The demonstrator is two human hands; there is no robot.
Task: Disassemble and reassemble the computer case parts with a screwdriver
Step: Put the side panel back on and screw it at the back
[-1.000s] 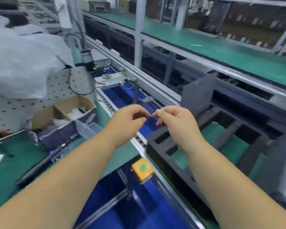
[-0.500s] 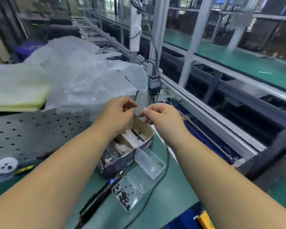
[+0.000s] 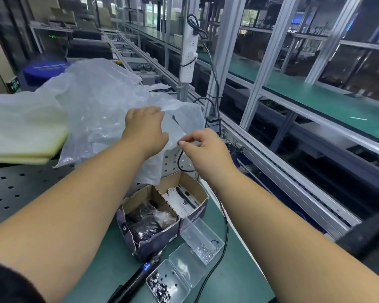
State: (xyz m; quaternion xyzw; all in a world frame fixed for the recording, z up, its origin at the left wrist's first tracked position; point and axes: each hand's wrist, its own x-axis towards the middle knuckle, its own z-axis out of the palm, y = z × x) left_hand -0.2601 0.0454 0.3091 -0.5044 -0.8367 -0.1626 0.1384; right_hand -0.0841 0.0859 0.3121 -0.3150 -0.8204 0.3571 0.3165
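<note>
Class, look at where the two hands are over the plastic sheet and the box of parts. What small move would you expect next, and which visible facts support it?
Probably the left hand lifts the plastic sheet back off the cardboard box. The sheet's lower edge hangs over the box's rear corner, the left hand already rests on it, and the right hand is pinched just above the box.

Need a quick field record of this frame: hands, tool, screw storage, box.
left hand: reaching into clear plastic sheet, fingers hidden
right hand: fingertips pinched, content too small to tell
electric screwdriver: lying on green mat, untouched
screw trays: clear, open, screws inside
cardboard box: open, two compartments, bagged parts
</note>
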